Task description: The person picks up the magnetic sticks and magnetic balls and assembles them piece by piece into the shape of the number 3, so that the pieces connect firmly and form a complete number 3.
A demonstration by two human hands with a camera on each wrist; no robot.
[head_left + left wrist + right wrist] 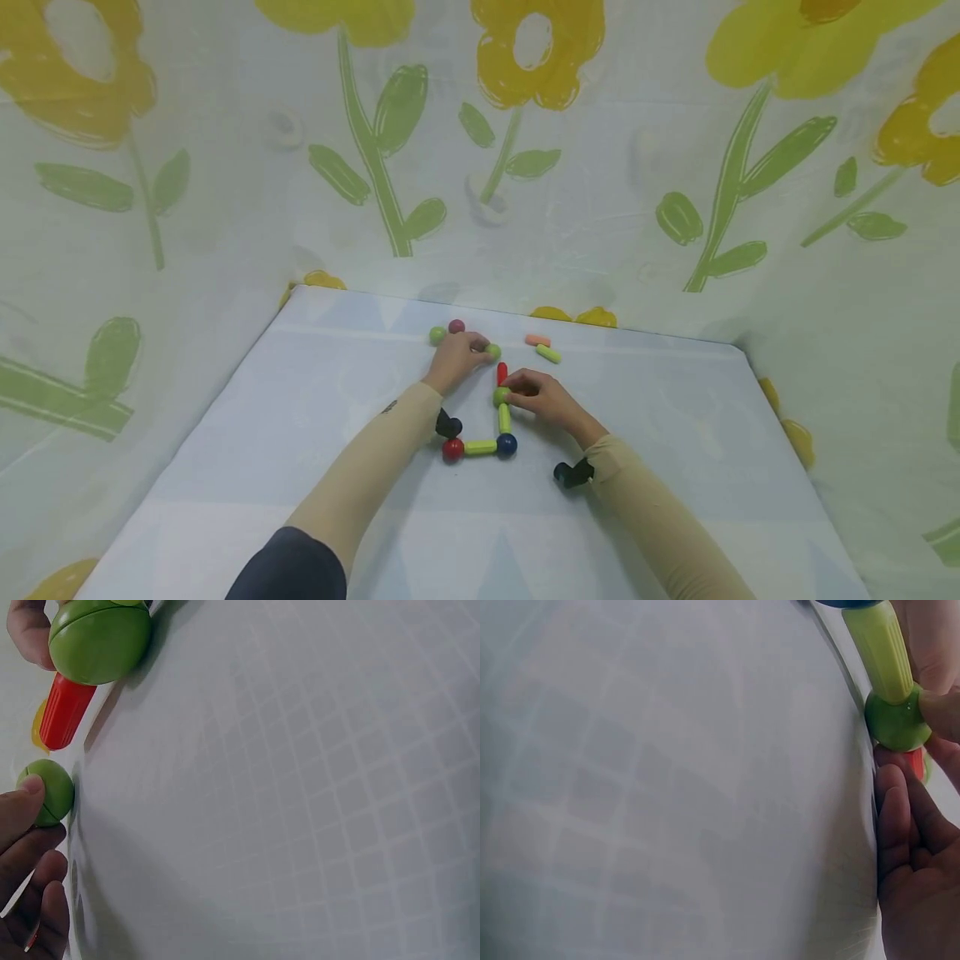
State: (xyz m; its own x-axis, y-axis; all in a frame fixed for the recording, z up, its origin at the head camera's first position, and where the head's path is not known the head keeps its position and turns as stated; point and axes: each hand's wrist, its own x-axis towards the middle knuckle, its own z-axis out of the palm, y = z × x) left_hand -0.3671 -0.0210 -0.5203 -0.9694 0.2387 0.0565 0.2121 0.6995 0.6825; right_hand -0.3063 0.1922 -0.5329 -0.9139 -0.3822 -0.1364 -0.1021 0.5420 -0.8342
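My left hand (455,362) pinches a green ball (54,793) between thumb and fingers. Just short of that ball is the free end of a red rod (66,712), with a small gap between them in the left wrist view. The rod's other end meets a second green ball (897,720), which my right hand (547,400) holds between thumb and fingers. From this ball a yellow-green rod (505,419) runs to a dark blue ball (507,444). Another yellow-green rod (481,447) joins the blue ball to a red ball (453,450), making an L shape on the table.
Behind my left hand lie a loose green ball (437,336) and a magenta ball (457,327). Farther right are an orange rod (537,340) and a loose yellow-green rod (548,354). Flower-printed curtains (585,208) surround the pale table (660,417).
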